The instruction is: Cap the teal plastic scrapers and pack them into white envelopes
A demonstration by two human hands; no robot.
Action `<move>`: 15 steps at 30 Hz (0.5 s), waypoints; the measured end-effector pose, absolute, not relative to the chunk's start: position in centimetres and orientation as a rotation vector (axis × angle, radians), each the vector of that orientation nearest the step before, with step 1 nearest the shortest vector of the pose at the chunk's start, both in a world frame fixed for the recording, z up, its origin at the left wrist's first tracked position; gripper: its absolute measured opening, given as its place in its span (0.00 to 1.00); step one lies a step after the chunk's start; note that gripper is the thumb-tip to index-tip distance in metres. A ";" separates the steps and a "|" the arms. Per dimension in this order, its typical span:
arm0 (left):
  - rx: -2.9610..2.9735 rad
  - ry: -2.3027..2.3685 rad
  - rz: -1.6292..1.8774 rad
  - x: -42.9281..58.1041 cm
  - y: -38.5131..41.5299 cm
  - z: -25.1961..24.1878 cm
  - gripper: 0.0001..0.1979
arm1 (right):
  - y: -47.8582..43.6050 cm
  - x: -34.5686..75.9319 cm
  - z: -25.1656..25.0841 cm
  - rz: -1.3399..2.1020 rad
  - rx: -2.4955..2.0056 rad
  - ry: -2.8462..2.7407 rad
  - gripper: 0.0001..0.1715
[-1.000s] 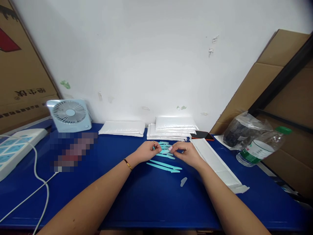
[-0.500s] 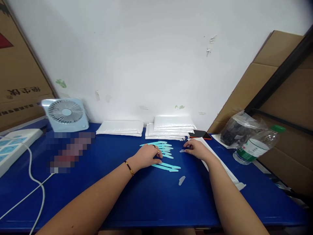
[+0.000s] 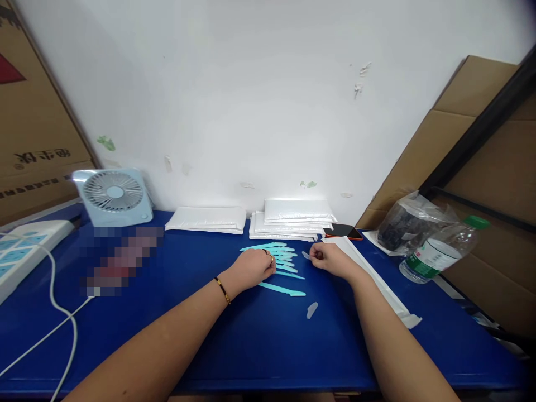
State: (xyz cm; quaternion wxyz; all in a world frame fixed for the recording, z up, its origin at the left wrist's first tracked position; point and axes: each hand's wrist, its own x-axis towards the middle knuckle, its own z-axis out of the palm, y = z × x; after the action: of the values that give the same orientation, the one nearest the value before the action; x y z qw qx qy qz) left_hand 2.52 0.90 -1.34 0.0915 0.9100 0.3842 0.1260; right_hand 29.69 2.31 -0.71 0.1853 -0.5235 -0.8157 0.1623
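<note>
Item 1: left hand, bracelet at the wrist and rings on the fingers. It lies palm down on the near edge of a fan of turquoise sticks, fingers bent over them. Whether any stick is actually held cannot be told.

Item 2: right hand, closed in a pinch. Thumb and forefinger grip a small clear cap, held just above the table and just right of the fan of sticks.

Item 3: single stick, turquoise, lying flat on the blue table in front of the left hand, apart from the fan.

Item 4: second cap, clear, lying loose on the table nearer the person, between the 2 forearms.

Item 5: long white envelope, flat under and beside the right forearm, running toward the table's right edge.

Item 6: 2 stacks of white envelopes against the wall, behind the sticks.

Item 7: phone, dark, beside the right stack.

Item 8: bottle, green cap, on its side at the right, near a plastic bag.

Item 9: small fan, far left, by the wall.
</note>
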 end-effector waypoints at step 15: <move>2.740 1.210 0.438 1.7 1.9 -1.1 0.13 | 0.8 29.0 0.4 1.098 -1.442 -2.221 0.07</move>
State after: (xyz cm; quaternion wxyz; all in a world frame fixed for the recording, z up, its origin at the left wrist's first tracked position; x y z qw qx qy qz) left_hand 1.73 1.87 -1.12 0.0574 0.9036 0.3992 0.1444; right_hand 29.01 0.85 0.42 0.1371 -0.4983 -0.7675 0.3793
